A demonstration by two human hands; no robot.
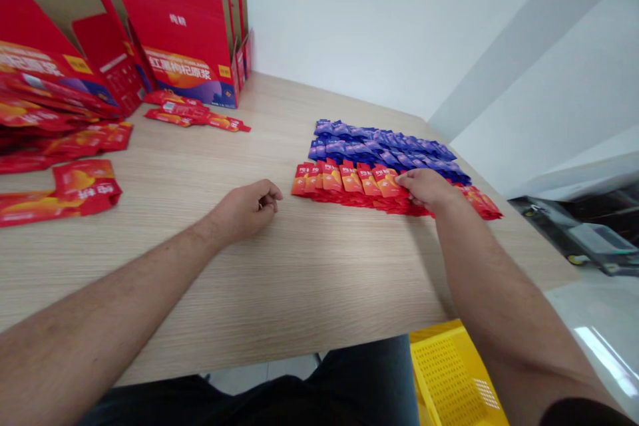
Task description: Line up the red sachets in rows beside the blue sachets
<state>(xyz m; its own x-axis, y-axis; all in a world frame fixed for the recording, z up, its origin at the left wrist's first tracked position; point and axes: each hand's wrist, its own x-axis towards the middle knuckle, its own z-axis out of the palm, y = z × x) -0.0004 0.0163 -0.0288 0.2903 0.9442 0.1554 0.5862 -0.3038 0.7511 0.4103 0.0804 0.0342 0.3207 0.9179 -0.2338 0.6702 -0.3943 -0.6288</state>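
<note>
My left hand (247,210) lies on the light wood-grain table (299,273), fingers curled loosely and holding nothing. My right hand (426,190) rests at the right end of a neat overlapping row of red-orange sachets (349,183), its fingers on top of them. Whether it grips one, I cannot tell. Behind that row lie overlapping rows of blue-purple sachets (379,146). The sachets under my palm are hidden.
Loose red sachets (84,190) lie in heaps at the table's left, with a few more (194,113) farther back. Flat red cardboard cartons (174,26) stand against the wall at the back left. A yellow plastic crate (449,379) sits on the floor below the table's front edge.
</note>
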